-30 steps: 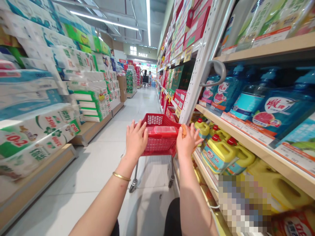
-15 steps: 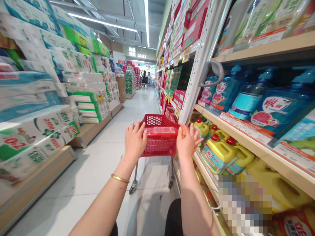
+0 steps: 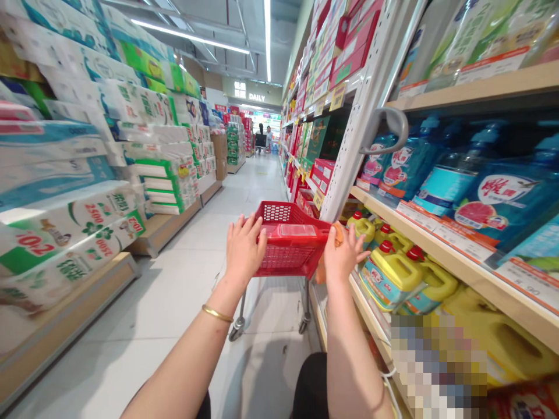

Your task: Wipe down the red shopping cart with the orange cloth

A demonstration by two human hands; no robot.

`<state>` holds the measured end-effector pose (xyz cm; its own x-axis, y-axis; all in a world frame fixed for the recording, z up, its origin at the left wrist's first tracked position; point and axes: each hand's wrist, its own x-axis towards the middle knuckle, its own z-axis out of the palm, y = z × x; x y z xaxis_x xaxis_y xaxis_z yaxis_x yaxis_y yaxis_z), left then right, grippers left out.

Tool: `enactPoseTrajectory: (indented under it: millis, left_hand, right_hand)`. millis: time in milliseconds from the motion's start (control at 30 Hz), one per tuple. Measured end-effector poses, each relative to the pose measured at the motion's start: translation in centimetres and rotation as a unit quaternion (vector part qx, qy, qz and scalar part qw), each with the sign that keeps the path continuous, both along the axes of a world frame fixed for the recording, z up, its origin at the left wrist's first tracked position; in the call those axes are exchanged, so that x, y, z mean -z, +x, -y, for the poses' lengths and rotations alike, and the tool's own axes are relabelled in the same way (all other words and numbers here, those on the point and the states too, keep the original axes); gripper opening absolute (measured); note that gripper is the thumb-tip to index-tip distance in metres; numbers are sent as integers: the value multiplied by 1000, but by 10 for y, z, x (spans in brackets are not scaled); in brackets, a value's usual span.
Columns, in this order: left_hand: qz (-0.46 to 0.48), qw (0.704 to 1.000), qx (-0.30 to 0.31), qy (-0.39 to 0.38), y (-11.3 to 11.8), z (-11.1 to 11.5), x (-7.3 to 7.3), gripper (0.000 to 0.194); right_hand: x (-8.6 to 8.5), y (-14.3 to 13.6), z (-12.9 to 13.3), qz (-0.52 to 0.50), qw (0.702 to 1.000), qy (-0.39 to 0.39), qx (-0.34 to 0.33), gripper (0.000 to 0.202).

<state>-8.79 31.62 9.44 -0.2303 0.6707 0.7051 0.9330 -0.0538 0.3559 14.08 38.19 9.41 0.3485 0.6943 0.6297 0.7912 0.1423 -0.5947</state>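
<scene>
A red plastic shopping cart (image 3: 288, 265) with a mesh basket stands ahead of me. My left hand (image 3: 245, 247) rests on the left end of its handle, fingers stretched forward and slightly apart, a gold bangle (image 3: 217, 314) on the wrist. At the handle's right end lies my right hand (image 3: 343, 253), its outer fingers spread. An orange crumpled, cloth-like thing (image 3: 339, 234) is held under its thumb and shows below the hand too. Between the hands, the red handle panel (image 3: 292, 231) is uncovered. Nothing shows in the visible part of the basket.
Close on my right, a shelf (image 3: 441, 224) carries blue pump bottles (image 3: 484, 186) and yellow jugs (image 3: 388, 273). A grey loop (image 3: 395, 131) juts from its upright. Paper packs (image 3: 82, 233) are stacked on low platforms at left. Far down the aisle (image 3: 257, 177) are people (image 3: 262, 137).
The cart and both hands appear slightly further right in view. The shelves and the aisle have also shifted a little to the right. Both hands keep their places on the handle.
</scene>
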Motion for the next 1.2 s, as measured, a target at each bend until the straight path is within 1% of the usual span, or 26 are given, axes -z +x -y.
enactPoseTrajectory:
  millis: [33,67,133,200,233,267,300,333,433,500,533,567,633,667,733,767,800,833,867,967,1000,1033,1067,1100,1133,1200]
  left_hand:
    - [3,1000,-1,2,0,0,0,50]
    - [5,1000,-3,4,0,0,0,50]
    - [10,1000,-8,8,-2,-1,1,49]
    - [6,1000,-6,4,-5,-2,1,49]
    - [3,1000,-5,1,-6,-2,2,49]
    - [0,1000,-3,-1,-7,-3,2,49]
    - [-2,1000,-3,-2,-8,-3,2,49]
    - [-4,1000,-2,-2,-8,-3,2,49]
    - [-2,1000,2,-1,-5,0,1,49]
    - [3,1000,6,-2,-3,1,0,48]
    - [6,1000,4,0,-3,1,0,47]
    - [8,1000,2,3,-3,1,0,46]
    - [11,1000,-4,9,-5,1,0,46]
    - [11,1000,-6,11,-6,0,1,46]
    - [7,1000,-4,10,-9,-2,2,46]
    - [6,1000,-2,8,-11,-3,2,46]
    - [4,1000,-1,7,-12,-3,2,46]
    - [2,1000,1,6,-12,-4,2,47]
    - [1,1000,2,7,-12,-4,2,47]
    - [2,1000,8,12,-10,-2,2,46]
    - [4,1000,9,14,-9,-2,2,45]
    - [6,1000,9,17,-8,-2,2,45]
    - [9,1000,8,18,-8,-2,3,45]
    - [13,1000,6,18,-8,-2,3,45]
    - [16,1000,4,18,-8,-2,3,44]
    - [19,1000,0,19,-10,-4,3,44]
  right_hand:
    - [0,-3,2,0,1000,3,-2,48]
    - [0,-12,7,16,1000,11,-25,48]
    - [-1,-41,25,82,989,34,-121,44]
    - [-3,-73,42,168,954,60,-242,42]
    - [-4,-83,47,191,939,70,-278,41]
    - [-5,-87,48,201,931,78,-293,41]
    - [-5,-85,46,196,935,82,-286,41]
    - [-4,-77,40,178,946,81,-257,42]
    - [2,-34,14,76,989,60,-110,43]
    - [5,-14,2,8,999,44,-24,45]
    - [6,-11,0,-6,999,41,-8,45]
    - [6,-15,3,-3,999,44,-16,45]
    - [4,-36,17,48,993,59,-93,43]
    - [3,-50,27,87,982,68,-150,41]
    - [-1,-75,43,164,948,82,-259,41]
    - [-3,-82,47,187,934,88,-292,41]
    - [-4,-83,48,197,928,91,-304,41]
    - [-4,-78,45,191,932,90,-293,41]
    - [-3,-67,39,170,947,86,-260,40]
    - [3,-25,12,52,993,53,-93,41]
    - [5,-15,5,17,998,42,-47,43]
    - [7,-10,1,-6,999,37,-19,44]
    - [7,-10,0,-13,999,37,-13,45]
    - [7,-15,3,-4,999,42,-30,45]
    - [7,-25,9,19,996,51,-66,44]
    - [3,-52,26,88,979,70,-169,41]
